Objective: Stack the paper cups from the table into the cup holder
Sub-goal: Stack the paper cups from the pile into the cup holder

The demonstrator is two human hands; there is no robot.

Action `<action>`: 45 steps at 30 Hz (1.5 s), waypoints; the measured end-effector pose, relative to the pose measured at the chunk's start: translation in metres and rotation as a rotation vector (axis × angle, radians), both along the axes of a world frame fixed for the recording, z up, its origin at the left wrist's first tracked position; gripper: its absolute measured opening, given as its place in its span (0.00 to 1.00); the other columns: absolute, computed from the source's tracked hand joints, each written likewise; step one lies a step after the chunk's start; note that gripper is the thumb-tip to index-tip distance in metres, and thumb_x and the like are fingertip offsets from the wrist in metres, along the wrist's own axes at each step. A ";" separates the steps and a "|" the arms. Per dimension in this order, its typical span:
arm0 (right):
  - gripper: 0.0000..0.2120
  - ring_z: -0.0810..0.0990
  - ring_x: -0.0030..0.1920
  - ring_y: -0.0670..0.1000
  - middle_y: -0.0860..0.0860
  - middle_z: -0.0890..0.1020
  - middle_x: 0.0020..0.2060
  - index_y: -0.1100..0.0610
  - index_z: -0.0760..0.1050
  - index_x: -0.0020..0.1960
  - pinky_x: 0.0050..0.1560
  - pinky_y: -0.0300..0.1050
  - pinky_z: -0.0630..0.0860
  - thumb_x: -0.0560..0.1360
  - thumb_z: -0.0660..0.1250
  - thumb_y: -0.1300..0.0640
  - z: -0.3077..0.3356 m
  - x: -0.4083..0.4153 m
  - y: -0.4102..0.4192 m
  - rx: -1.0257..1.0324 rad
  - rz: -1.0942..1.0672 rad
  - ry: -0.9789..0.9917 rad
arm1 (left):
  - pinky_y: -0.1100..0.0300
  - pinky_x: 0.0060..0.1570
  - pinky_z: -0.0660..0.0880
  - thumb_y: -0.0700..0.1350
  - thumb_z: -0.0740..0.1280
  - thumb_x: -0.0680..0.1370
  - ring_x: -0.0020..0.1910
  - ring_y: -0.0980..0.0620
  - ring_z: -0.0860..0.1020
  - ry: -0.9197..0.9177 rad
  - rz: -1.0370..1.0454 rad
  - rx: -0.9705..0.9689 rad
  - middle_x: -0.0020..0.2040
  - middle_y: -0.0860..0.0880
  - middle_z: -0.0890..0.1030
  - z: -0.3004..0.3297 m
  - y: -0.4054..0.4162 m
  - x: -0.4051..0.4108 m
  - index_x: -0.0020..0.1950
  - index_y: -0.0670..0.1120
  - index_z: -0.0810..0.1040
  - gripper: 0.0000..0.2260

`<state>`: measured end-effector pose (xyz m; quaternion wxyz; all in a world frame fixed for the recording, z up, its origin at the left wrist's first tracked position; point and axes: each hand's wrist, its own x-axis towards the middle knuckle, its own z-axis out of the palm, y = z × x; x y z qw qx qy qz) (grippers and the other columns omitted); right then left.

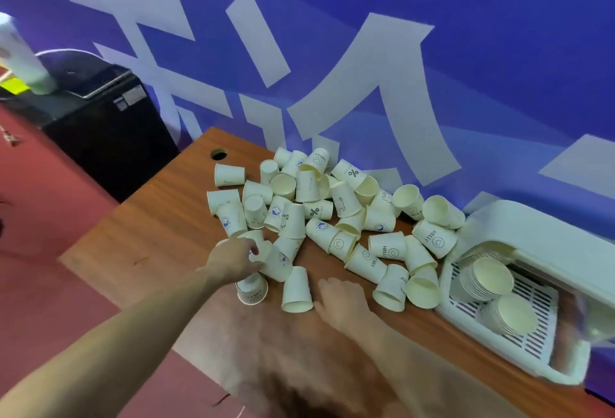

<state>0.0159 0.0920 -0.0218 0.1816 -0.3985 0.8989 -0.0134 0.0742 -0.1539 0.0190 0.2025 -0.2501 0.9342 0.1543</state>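
Nearest, the right hand (339,301) is seen low on the brown wooden table (159,234), blurred, with the fingers spread and nothing held in them. Just to its left an upturned cream paper cup (297,291) stands on its rim, its long axis almost upright and leaning slightly away; it lies beside the right fingers, perhaps touching them, which cannot be told through the blur. This hand is judged the nearer one for that cup.

A little further, the left hand (233,261) is reached into the near edge of the heap of printed cream paper cups (319,211). Its fingers (254,247) are curled around a cup at the edge of the heap; whether the grip is closed firmly cannot be told. Another cup lies on its side under the wrist.

Further to the right, the white plastic cup holder with slotted tray (539,344) is placed, with two nested stacks already lying inside it. It lies well apart from both hands, on the right hand's side.
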 end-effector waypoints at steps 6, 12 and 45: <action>0.14 0.79 0.52 0.57 0.53 0.78 0.53 0.56 0.73 0.56 0.42 0.47 0.64 0.79 0.60 0.47 -0.023 -0.005 -0.019 0.081 -0.030 -0.075 | 0.62 0.38 0.68 0.59 0.69 0.74 0.43 0.56 0.74 -0.032 -0.116 0.066 0.38 0.57 0.77 -0.019 -0.007 -0.011 0.49 0.51 0.81 0.13; 0.09 0.80 0.52 0.57 0.54 0.79 0.53 0.56 0.75 0.55 0.42 0.47 0.64 0.80 0.58 0.56 -0.036 -0.009 -0.028 0.134 -0.005 -0.093 | 0.57 0.32 0.69 0.50 0.68 0.77 0.28 0.59 0.68 -0.013 -0.190 0.078 0.28 0.55 0.72 -0.020 -0.011 -0.019 0.27 0.50 0.65 0.20; 0.15 0.77 0.40 0.54 0.53 0.80 0.38 0.56 0.73 0.38 0.39 0.46 0.70 0.78 0.56 0.49 0.065 -0.009 0.300 -0.137 -0.861 0.006 | 0.59 0.36 0.67 0.55 0.61 0.80 0.43 0.51 0.79 0.296 -0.797 -0.049 0.41 0.51 0.83 0.050 0.288 -0.092 0.48 0.51 0.83 0.13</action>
